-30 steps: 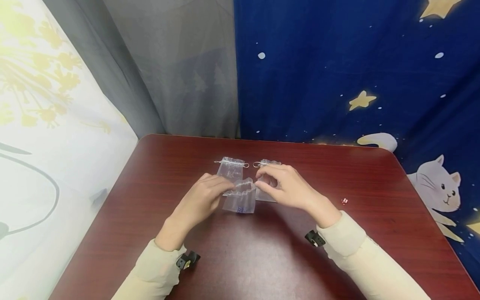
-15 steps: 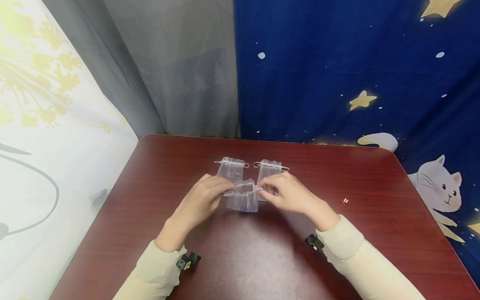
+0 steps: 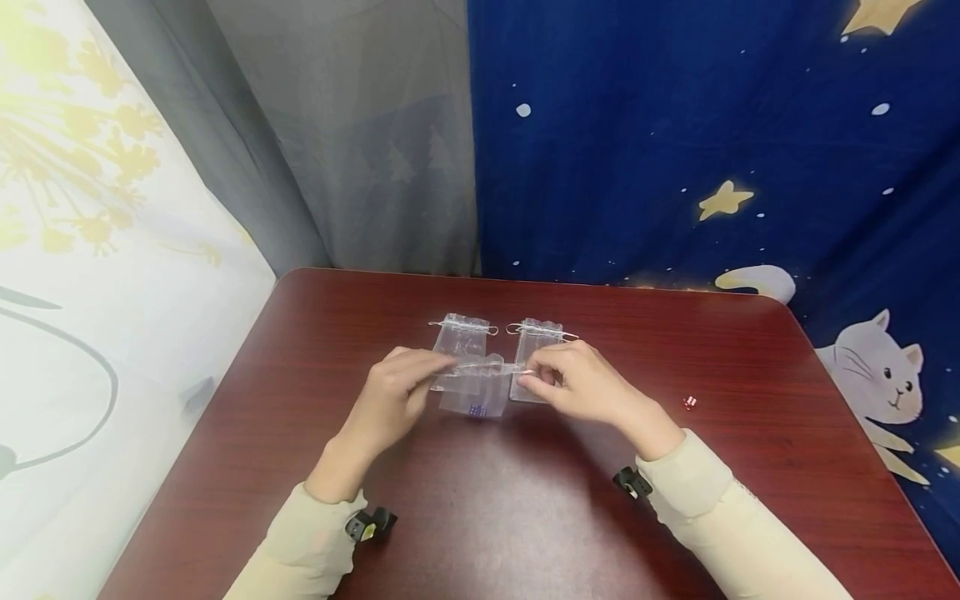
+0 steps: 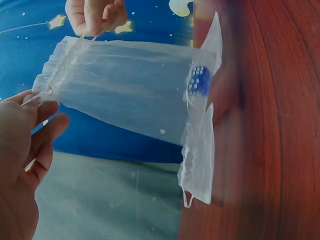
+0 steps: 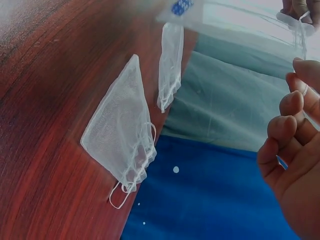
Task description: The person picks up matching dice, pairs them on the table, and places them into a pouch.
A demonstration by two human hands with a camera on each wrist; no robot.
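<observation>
A sheer white drawstring pouch (image 3: 491, 390) hangs between my two hands, its mouth pulled flat and slightly gathered. Blue dice (image 4: 200, 81) with white pips lie at its bottom; how many is hard to tell. My left hand (image 3: 397, 390) pinches the drawstring at one side of the mouth between thumb and forefinger. On the opposite side, my right hand (image 3: 581, 379) pinches the other cord end. Behind the held pouch, a second sheer pouch (image 3: 459, 340) lies on the table at left. A third pouch (image 5: 122, 125) lies at right, its cord loops spread.
A small red die (image 3: 689, 403) sits on the dark red wooden table (image 3: 495, 517), to the right of my right hand. A grey curtain (image 3: 375, 150) and a blue star-patterned curtain (image 3: 637, 150) hang beyond the table's far edge.
My right hand has closed its fingers on the cord and drawn right, while the left has shifted slightly left. The pouch's open mouth has been pulled flat. The red die has stayed put.
</observation>
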